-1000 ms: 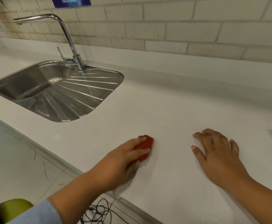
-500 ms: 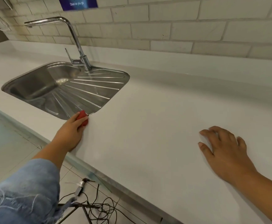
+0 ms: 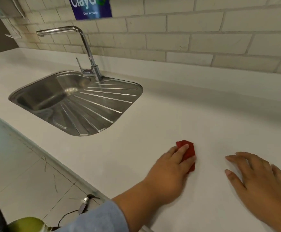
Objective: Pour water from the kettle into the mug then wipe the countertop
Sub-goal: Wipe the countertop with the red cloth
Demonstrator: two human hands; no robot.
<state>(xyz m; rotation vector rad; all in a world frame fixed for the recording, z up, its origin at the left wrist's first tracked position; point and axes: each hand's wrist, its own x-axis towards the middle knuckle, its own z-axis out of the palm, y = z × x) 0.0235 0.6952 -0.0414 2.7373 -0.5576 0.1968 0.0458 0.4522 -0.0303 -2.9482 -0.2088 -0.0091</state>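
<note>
Both hands are down on the white bench [image 3: 178,114]. On the left, the left hand [image 3: 168,168] lies palm-down over a small folded red cloth [image 3: 189,152], fingers [image 3: 184,148] stretched nearly flat across it and pressing it against the surface; the cloth shows past the fingertips and along the far edge of the hand. A light blue sleeve [image 3: 96,218] covers that forearm near the bottom edge. Just to the right, apart from the cloth, the right hand [image 3: 256,176] rests on the bench, open, with fingers spread and slightly curled, holding nothing.

Farther back on the left a stainless steel sink [image 3: 73,104] is set into the bench, its basin on the left and a ribbed draining surface fanning out on the right. A chrome tap [image 3: 88,52] stands at its far rim, spout angled left over the basin. Behind runs a wall of pale brick-shaped tiles [image 3: 203,30] with a blue sign [image 3: 91,7] fixed to it at the top. Below the bench edge, on the left, lies a tiled floor [image 3: 19,164] with a dark cable [image 3: 69,213] and a small plug near the bottom. Neither kettle nor mug appears in view.
</note>
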